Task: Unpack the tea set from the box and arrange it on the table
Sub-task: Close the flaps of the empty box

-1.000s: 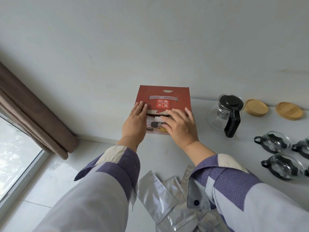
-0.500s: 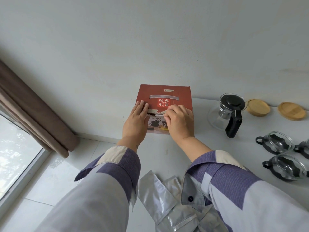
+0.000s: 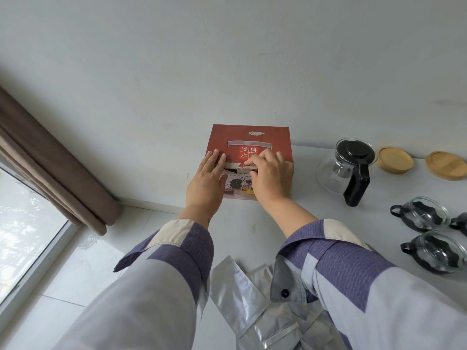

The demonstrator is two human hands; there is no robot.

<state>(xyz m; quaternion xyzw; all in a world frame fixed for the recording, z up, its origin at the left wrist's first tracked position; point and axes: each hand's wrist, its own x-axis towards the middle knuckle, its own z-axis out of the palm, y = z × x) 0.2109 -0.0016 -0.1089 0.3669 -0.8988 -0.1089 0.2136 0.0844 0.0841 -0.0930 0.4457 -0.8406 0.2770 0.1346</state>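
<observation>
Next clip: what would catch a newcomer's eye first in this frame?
The red box standing against the wall, with the left hand flat on its top and the right hand pinching the torn flap. To the right on the table stand a glass teapot, two wooden coasters and glass cups.

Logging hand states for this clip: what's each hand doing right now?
Left hand: open, fingers flat on the red box.
Right hand: fingers curled, pinching the torn flap at the box's top edge.
</observation>
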